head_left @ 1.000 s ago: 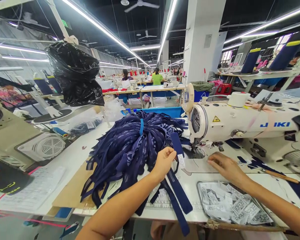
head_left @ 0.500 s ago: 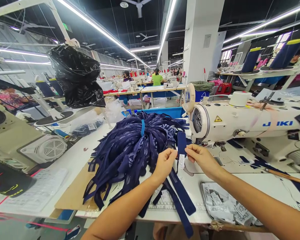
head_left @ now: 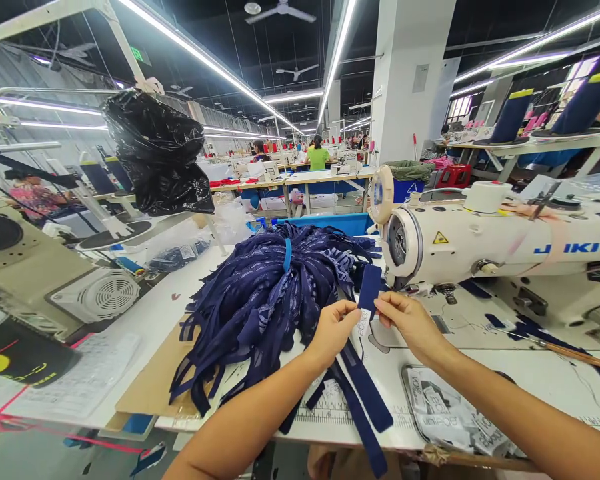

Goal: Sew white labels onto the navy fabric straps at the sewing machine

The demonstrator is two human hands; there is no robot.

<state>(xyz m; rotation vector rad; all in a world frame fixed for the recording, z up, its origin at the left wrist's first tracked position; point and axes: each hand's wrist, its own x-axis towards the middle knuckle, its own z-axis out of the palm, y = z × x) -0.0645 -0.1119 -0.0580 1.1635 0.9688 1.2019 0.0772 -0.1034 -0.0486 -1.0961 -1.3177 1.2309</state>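
Between my hands is a short navy strip (head_left: 369, 288) with a white printed label (head_left: 363, 325) lying against its lower end. My left hand (head_left: 336, 328) pinches the left edge, where strip and label meet. From the right, my right hand (head_left: 404, 320) pinches the strip's other edge. A large bundle of navy strips (head_left: 260, 287), tied with a blue band (head_left: 287, 255), lies left of and behind my hands. Long navy strips (head_left: 367, 390) hang over the table's front edge below them. A tray of white labels (head_left: 437, 407) sits beneath my right forearm.
A white sewing machine (head_left: 460, 237) stands at the right, with a wooden-handled tool (head_left: 577, 355) in front of it. Another machine (head_left: 45, 267) and a black plastic bag (head_left: 155, 153) are at the left. A person in green (head_left: 317, 157) sits far ahead.
The view has shifted slightly, so most things appear a little further right. The strip between my hands now leans more to the right. Both hands keep their pinch.
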